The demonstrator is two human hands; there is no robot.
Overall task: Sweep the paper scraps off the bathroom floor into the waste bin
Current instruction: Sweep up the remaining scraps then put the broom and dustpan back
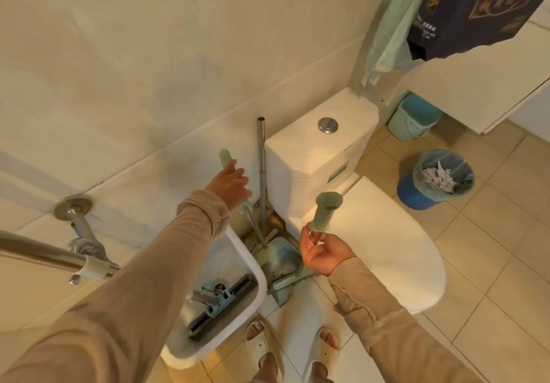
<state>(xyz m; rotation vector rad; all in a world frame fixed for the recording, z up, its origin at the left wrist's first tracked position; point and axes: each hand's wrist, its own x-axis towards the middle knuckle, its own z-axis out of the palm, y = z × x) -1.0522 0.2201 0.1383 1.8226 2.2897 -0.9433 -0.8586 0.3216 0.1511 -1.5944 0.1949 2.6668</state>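
My left hand (230, 183) grips the green broom handle (225, 158) near its top, close to the wall left of the toilet. My right hand (320, 253) pinches the shaft just below the green dustpan handle (324, 211). The green dustpan (281, 263) stands on the floor in the gap between the white basin and the toilet. The blue waste bin (416, 193) with a clear liner stands on the tiles to the right of the toilet, and paper scraps (439, 177) lie inside it.
The white toilet (372, 248) with its lid down fills the middle. A white mop basin (247, 257) with a squeegee head sits at lower left. A steel pole (262, 156) leans by the tank. A teal bin (412, 118) stands behind. My feet in slippers (293, 350) are below.
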